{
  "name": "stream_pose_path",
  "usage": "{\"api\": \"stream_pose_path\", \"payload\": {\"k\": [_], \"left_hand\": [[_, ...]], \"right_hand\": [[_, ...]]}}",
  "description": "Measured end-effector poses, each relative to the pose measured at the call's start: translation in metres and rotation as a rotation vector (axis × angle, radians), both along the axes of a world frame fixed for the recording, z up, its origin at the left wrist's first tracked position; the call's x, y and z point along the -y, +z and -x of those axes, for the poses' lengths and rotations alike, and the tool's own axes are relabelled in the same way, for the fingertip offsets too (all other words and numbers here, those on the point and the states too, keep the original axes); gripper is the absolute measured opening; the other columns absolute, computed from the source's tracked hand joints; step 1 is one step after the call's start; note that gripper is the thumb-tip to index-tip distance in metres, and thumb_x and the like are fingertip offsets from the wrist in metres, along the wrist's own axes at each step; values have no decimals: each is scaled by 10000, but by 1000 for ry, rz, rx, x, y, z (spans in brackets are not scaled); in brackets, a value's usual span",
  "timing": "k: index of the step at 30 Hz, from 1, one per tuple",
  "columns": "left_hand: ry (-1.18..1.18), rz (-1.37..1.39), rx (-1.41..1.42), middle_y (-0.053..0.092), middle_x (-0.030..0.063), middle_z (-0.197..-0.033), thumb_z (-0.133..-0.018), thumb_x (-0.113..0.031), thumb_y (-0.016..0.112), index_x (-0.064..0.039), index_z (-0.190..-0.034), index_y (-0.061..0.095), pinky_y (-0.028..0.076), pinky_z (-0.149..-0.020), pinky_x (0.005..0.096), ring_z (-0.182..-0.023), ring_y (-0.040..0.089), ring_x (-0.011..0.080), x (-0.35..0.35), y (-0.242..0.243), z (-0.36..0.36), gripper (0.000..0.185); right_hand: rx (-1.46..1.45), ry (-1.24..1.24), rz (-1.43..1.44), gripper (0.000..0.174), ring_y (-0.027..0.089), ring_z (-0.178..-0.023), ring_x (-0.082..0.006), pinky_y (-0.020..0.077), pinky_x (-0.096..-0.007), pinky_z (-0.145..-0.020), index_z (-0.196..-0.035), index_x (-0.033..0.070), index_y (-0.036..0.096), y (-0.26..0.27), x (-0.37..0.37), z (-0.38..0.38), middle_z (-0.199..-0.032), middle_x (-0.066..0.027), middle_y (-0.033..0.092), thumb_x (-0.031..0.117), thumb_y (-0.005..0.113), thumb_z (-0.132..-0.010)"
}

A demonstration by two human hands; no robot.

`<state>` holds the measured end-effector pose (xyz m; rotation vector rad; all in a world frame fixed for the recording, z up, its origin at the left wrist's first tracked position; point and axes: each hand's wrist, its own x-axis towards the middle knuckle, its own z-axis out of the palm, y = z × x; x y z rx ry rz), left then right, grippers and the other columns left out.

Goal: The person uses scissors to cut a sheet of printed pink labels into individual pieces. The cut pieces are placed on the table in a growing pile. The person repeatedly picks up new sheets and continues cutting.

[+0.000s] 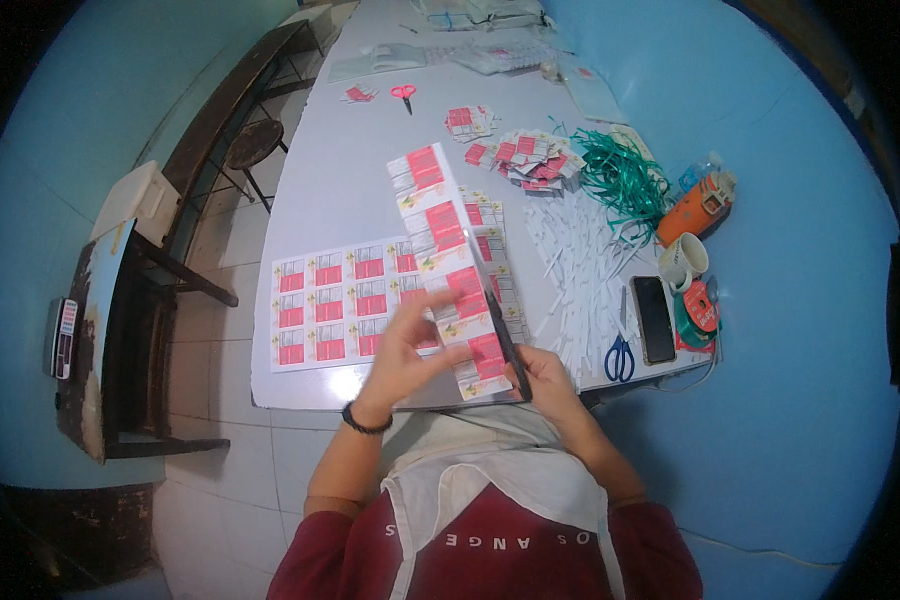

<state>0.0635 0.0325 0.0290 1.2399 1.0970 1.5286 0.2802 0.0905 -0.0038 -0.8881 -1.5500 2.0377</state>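
My left hand (409, 360) is at the left side of a long strip of printed labels (454, 277), its thumb and index finger at the strip's lower part. Black-handled scissors (506, 341) are in my right hand (544, 375), their blades along the strip's right edge; whether the blades are apart is unclear. Below and left of the strip, a larger sheet of printed labels (328, 315) lies flat on the white table. More label pieces (487, 217) lie partly hidden behind the strip. Beyond them are piles of cut labels (536, 161).
White paper strips (589, 277), green ribbon strands (619, 176), an orange bottle (694, 210), a mug (682, 262), a smartphone (652, 319), blue-handled scissors (619, 360) and a ribbon spool (697, 307) lie at the right. Pink-handled scissors (403, 94) and plastic bags (495, 56) are farther back.
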Motion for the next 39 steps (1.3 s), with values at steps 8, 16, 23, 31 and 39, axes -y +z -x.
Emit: {"api": "stream_pose_path", "payload": {"k": [8,16,23,31,39], "left_hand": [[24,12,125,579,92,-1155,-847,94,613,3,-1230,493,528,-848,262,-1010,599,133,-24,1,3,411],[99,-45,135,526,33,-1109,-834,74,650,3,-1217,521,501,-724,200,-935,568,73,-25,-2,-3,411],[-44,30,184,577,80,-1144,-840,94,630,11,-1220,495,526,-818,243,-982,601,116,-23,-2,-16,412],[-70,0,154,570,72,-1140,-839,92,633,7,-1228,497,520,-806,240,-981,594,112,-26,1,-25,421],[-97,-23,69,537,57,-1140,-839,90,633,4,-1219,509,512,-807,238,-1018,572,117,-29,3,-41,409]], "right_hand": [[-119,-9,2,177,450,-693,-21,371,-180,-607,-1051,20,605,-11,4,4,-800,66,528,155,581,-939],[-91,3,-22,196,456,-705,-24,382,-190,-619,-1060,15,608,-5,1,1,-828,70,545,170,583,-941],[-187,-110,81,223,481,-744,-26,399,-189,-648,-1101,6,606,6,1,1,-866,49,575,165,568,-949],[-124,-97,-17,268,536,-852,-43,433,-200,-737,-1137,-10,588,9,-3,-5,-965,2,619,172,580,-941],[-238,-186,-65,286,552,-872,-63,450,-212,-759,-1164,-10,574,12,-9,-7,-1003,-9,621,178,583,-948]]}}
